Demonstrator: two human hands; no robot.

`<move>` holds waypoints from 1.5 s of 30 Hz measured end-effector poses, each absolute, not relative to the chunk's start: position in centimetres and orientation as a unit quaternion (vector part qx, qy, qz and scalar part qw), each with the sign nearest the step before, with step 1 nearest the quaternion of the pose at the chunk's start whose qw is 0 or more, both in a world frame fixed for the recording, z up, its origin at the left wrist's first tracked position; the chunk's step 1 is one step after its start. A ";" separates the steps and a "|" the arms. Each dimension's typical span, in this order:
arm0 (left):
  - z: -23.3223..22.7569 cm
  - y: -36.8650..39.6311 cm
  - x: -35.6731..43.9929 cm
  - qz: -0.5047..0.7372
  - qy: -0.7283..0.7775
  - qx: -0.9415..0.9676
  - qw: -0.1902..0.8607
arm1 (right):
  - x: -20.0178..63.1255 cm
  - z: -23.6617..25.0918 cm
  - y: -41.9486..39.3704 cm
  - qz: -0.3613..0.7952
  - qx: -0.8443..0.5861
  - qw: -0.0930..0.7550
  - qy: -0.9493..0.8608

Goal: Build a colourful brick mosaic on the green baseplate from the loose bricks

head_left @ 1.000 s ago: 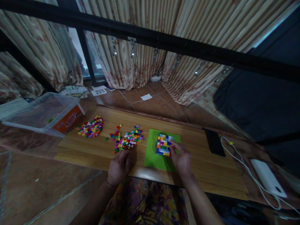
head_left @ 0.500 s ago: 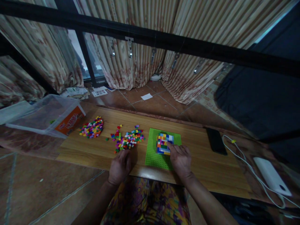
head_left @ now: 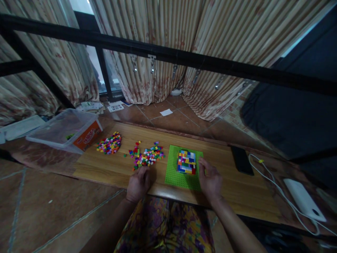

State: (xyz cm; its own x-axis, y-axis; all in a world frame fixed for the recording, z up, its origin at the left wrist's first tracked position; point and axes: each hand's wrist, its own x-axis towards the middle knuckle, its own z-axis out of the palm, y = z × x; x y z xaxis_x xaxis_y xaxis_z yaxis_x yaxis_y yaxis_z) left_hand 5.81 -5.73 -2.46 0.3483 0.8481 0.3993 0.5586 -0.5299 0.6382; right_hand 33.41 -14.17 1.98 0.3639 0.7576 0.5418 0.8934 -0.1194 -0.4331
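Observation:
A layered block of many-coloured toy bricks stands on a green studded baseplate. My right hand is just off the plate's right edge, apart from the block. Its fingers curl loosely, with a gap between thumb and forefinger and nothing visible there. At the table's near edge, my left hand is closed, thumb against the curled fingers; whatever it may hold is hidden. Just beyond it lies a scattered spread of small loose bricks.
A denser brick pile lies farther left on the wooden table. Beside it is a clear plastic box with an orange label. To the right are a black phone, a white power bank and a white cable.
My right hand has drawn back to the right from the brick block, uncovering its right side. My left hand stays closed by the loose bricks. The view has shifted slightly.

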 end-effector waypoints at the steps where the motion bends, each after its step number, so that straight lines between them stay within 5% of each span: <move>1: -2.5 -5.7 5.8 0.362 0.441 0.797 0.198 | 33.0 2.2 -14.2 -0.087 -0.739 0.383 -0.548; 6: -2.6 -6.0 5.8 0.376 0.440 0.791 0.198 | 28.5 2.7 -13.5 0.015 -0.694 0.408 -0.593; 12: -2.2 -6.2 5.7 0.382 0.442 0.785 0.207 | 22.3 1.5 -9.7 0.101 -0.651 0.328 -0.677; 32: -2.4 -6.1 5.7 0.357 0.442 0.799 0.197 | 20.4 0.1 -6.8 0.074 -0.673 0.231 -0.698; 45: -2.4 -5.9 5.7 0.356 0.441 0.802 0.191 | 29.8 3.6 -12.8 0.094 -0.691 0.410 -0.588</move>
